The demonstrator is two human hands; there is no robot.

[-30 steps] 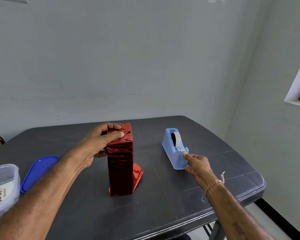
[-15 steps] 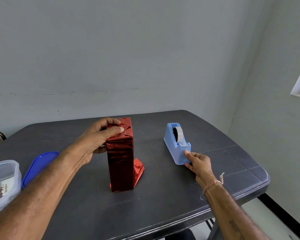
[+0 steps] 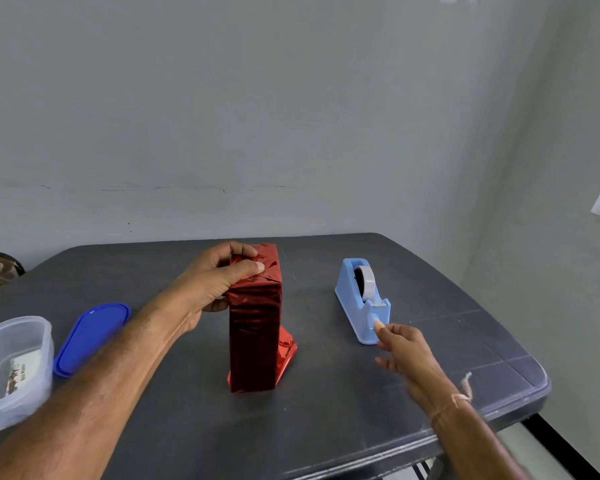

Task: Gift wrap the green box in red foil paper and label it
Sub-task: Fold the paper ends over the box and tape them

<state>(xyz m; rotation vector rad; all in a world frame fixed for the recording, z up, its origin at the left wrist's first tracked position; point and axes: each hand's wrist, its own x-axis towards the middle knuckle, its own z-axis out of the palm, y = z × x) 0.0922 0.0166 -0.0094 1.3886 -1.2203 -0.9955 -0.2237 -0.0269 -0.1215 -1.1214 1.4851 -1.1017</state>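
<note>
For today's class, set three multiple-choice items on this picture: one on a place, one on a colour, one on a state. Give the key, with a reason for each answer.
1. Where is the blue lid?
A. on the tub
B. beside the tub
C. under the box

2. What colour is the tape dispenser?
A. green
B. red
C. light blue

3. How is the box placed?
A. upright, with the left hand on its top
B. lying flat
C. leaning on the tape dispenser

Key:
1 B: the lid lies flat next to the tub, not on it.
2 C: its body is pale blue.
3 A: the box stands on end, and the left hand grips its top.
</note>
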